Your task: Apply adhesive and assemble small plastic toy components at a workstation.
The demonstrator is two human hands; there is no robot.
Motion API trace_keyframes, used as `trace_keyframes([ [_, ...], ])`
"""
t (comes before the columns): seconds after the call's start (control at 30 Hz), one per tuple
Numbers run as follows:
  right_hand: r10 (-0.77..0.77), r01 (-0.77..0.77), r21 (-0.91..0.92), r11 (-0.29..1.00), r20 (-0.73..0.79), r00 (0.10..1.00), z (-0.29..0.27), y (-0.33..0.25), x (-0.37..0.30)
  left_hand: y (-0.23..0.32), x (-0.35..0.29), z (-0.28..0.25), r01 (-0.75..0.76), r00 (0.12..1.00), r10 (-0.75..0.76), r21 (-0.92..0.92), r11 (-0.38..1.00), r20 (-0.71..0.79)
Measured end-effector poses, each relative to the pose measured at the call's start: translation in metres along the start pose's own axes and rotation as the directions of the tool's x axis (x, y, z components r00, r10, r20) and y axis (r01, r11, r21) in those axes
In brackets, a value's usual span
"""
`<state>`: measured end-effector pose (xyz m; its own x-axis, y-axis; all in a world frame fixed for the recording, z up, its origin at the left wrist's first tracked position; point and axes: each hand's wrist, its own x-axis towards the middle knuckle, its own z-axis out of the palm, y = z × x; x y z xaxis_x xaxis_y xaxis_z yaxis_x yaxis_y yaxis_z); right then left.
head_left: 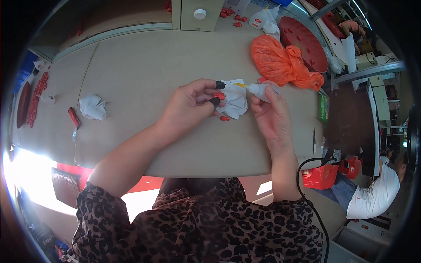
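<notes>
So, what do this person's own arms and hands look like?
Brown-and-black leopard-print sleeves end around the elbows, leaving the forearms bare. On the left hand, black covers cap the tips of two fingers; the right hand shows no such covers. A black cable hangs beside the right arm.

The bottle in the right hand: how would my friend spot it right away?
Over the big table, find the right hand, beside a crumpled white cloth. It holds the pale bottle, yellow tip pointing left. No other bottle is in either hand.
</notes>
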<state>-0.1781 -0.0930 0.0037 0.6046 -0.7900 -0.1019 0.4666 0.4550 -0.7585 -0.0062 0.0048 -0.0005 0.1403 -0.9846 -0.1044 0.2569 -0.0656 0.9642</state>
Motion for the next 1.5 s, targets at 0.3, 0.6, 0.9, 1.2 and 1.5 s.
trace_keyframes([
  [0.3, -0.103, 0.098, -0.083, 0.992, -0.060, 0.993, 0.001, -0.001, -0.003, -0.003, 0.003, -0.002, 0.000, 0.999, 0.000, 0.002, 1.000, -0.034],
  [0.6, -0.201, 0.202, -0.272, 0.941, 0.034, 0.979, 0.006, 0.001, -0.007, -0.002, 0.002, -0.001, 0.050, 0.997, -0.049, 0.030, 0.998, -0.058],
  [0.9, -0.276, 0.288, -0.369, 0.884, 0.086, 0.957, 0.007, 0.008, -0.008, 0.006, -0.001, 0.001, 0.068, 0.997, -0.066, 0.034, 0.997, -0.041],
  [1.2, -0.279, 0.301, -0.389, 0.871, 0.114, 0.954, 0.005, 0.010, -0.007, 0.002, 0.000, 0.000, 0.042, 0.998, -0.041, 0.017, 0.999, -0.037],
  [1.5, -0.275, 0.297, -0.401, 0.867, 0.113, 0.955, 0.005, 0.010, -0.007, 0.002, 0.000, 0.000, 0.040, 0.998, -0.039, 0.022, 0.999, -0.041],
])
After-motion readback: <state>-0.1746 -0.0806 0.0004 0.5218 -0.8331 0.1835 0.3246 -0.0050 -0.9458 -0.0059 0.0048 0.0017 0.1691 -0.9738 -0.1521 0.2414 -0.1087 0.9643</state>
